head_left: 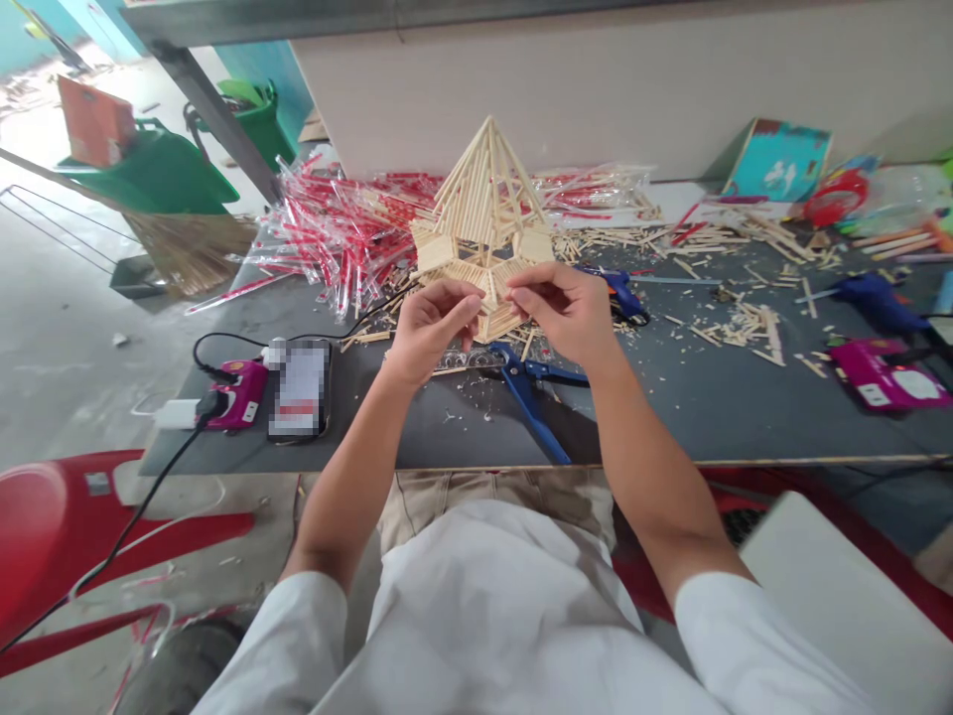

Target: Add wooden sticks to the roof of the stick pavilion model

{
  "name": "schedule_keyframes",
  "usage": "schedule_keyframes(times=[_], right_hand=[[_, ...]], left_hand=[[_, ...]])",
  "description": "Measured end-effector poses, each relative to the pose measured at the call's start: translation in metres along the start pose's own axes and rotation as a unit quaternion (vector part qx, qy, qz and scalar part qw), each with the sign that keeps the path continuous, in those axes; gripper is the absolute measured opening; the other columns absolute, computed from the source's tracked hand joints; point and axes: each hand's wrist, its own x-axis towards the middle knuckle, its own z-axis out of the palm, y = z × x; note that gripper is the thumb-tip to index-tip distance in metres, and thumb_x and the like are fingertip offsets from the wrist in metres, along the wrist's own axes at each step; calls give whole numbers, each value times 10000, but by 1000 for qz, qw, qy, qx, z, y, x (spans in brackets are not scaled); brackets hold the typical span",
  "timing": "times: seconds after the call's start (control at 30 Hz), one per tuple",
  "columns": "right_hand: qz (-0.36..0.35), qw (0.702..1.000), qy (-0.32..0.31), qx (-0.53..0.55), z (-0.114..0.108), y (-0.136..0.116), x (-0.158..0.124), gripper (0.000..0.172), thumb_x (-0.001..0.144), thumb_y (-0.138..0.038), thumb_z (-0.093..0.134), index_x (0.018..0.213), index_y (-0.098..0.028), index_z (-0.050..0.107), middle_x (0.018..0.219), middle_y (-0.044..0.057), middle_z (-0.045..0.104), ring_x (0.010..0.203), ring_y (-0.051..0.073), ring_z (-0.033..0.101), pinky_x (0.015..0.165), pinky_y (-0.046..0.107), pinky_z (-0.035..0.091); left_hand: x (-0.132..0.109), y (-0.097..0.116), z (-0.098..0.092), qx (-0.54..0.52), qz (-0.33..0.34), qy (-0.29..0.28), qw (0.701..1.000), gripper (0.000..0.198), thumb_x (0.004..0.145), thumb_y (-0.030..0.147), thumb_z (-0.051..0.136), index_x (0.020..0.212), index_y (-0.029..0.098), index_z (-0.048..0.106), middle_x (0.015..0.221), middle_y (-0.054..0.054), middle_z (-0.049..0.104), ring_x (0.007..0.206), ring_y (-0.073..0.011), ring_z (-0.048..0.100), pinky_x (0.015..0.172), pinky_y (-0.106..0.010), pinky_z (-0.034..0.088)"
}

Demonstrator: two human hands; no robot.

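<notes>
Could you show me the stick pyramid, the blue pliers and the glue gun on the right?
Stick pyramid [485, 189]: head view, on its upper slanted sticks.
Blue pliers [530, 409]: head view, on one handle.
Glue gun [879, 303]: head view, on its blue body.

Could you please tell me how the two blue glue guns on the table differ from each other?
The middle glue gun sits close to the right hand and is partly hidden by it, whereas the far-right glue gun lies well away from both hands and shows more fully. Both are blue and lie on the dark grey table near scattered wooden sticks.
</notes>
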Motion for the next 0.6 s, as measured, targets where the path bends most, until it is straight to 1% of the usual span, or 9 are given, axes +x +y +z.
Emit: schedule_keyframes(times=[0.13, 0.2, 0.23, 0.3, 0.37, 0.47, 0.53, 0.6], right_hand=[[-39, 995, 71, -59, -9, 1, 4, 166, 984, -397, 658, 997, -247, 729, 902, 19, 730, 790, 139, 691, 747, 312, 591], [-54, 990, 100, -83, -14, 3, 4, 168, 994, -391, 635, 993, -245, 718, 903, 23, 718, 794, 144, 679, 743, 317, 579], [-57, 988, 103, -100, -16, 3, 4, 167, 995, -383, 628, 1001, -242, 717, 916, 28, 717, 802, 148, 678, 736, 318, 574], [-64, 983, 82, -148, -20, 2, 2, 155, 986, -352, 633, 1033, -233, 720, 961, 41, 716, 833, 161, 679, 746, 326, 569], [-76, 974, 31, -211, -19, 0, -2, 151, 964, -314, 664, 1073, -228, 723, 1036, 56, 714, 857, 175, 676, 799, 354, 569], [-97, 947, -47, -303, -12, -3, -8, 171, 949, -285, 691, 1107, -226, 715, 1110, 82, 700, 958, 218, 670, 913, 412, 550], [-105, 925, -67, -358, -4, -2, -10, 157, 964, -274, 668, 1104, -213, 707, 1128, 102, 693, 1063, 249, 651, 971, 431, 530], [-107, 906, -69, -403, 3, -1, -10, 145, 999, -250, 600, 1086, -197, 703, 1106, 111, 696, 1096, 257, 636, 997, 430, 514]], left_hand=[[1, -1, -5, -41, 4, -2, 999, 254, 838, 410, 820, 908, 194, 706, 677, 16, 582, 577, -76, 573, 444, -182, 458], [2, 0, -8, -80, -5, 5, 997, 234, 823, 371, 817, 886, 195, 677, 708, 22, 549, 604, -75, 577, 443, -174, 445], [3, 1, -10, -97, -10, 13, 995, 225, 812, 349, 811, 874, 195, 659, 719, 25, 537, 609, -73, 573, 440, -169, 435], [5, 4, -14, -128, -18, 31, 991, 208, 797, 317, 779, 863, 197, 624, 725, 30, 514, 601, -66, 552, 434, -160, 412], [7, 5, -17, -155, -27, 50, 986, 179, 798, 306, 731, 856, 200, 599, 724, 29, 492, 589, -60, 523, 429, -158, 391], [10, 5, -21, -169, -46, 81, 981, 139, 800, 302, 673, 840, 207, 580, 729, 18, 485, 577, -63, 490, 423, -173, 371], [11, 4, -21, -159, -55, 91, 982, 134, 801, 310, 659, 834, 214, 572, 736, 12, 492, 574, -70, 482, 426, -188, 364], [11, 2, -20, -152, -57, 87, 983, 147, 803, 322, 663, 840, 218, 566, 738, 14, 491, 575, -75, 486, 434, -193, 360]])
